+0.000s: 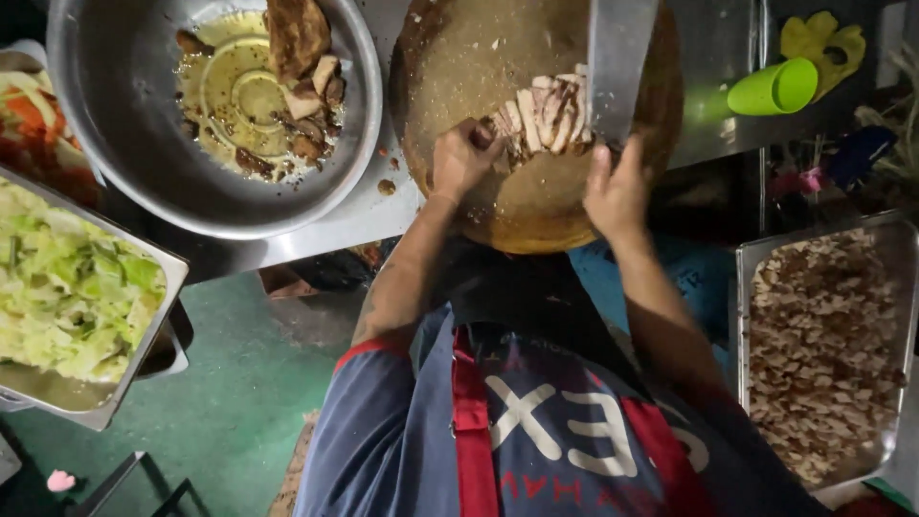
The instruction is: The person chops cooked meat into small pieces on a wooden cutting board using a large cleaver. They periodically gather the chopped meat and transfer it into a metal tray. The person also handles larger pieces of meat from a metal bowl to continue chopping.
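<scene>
Gripping the cleaver by its handle, the right hand has its fingers closed around the grip, holding the broad blade upright at the 3 o'clock end of the row of sliced meat, which lies near the middle of the round wooden chopping block. The left hand, fingers curled together, presses on the meat's 9 o'clock end, seemingly to steady it and keep fingertips off the edge. A steel bowl of oily meat scraps sits at 10 o'clock, a tray of shredded cabbage at 8 o'clock, and a tray of chopped meat at 4 o'clock.
</scene>
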